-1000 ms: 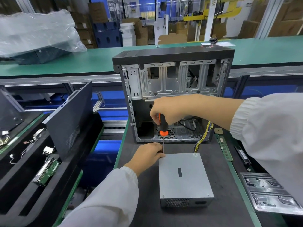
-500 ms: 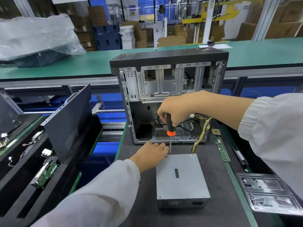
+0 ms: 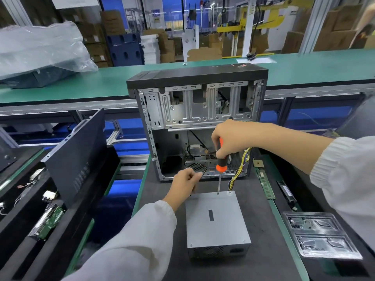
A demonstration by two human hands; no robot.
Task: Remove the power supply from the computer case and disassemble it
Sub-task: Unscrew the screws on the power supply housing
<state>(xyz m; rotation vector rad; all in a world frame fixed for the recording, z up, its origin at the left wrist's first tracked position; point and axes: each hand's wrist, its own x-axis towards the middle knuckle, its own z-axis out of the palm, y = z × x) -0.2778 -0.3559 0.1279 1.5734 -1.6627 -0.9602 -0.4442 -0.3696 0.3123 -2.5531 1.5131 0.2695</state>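
A dark side panel (image 3: pixel 77 159) leans at left above a circuit board (image 3: pixel 49 222), a plastic-wrapped unit (image 3: pixel 40 53) lies on the green bench (image 3: pixel 304 65), and a RAM stick (image 3: pixel 265 186) and clear tray (image 3: pixel 322 236) sit at right.

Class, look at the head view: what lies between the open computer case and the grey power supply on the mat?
In the head view, a bundle of yellow and black wires spans the gap from the computer case to the power supply, over bare dark mat.

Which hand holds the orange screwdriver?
The right hand grips the screwdriver. The left hand, fingers curled, shows no tool.
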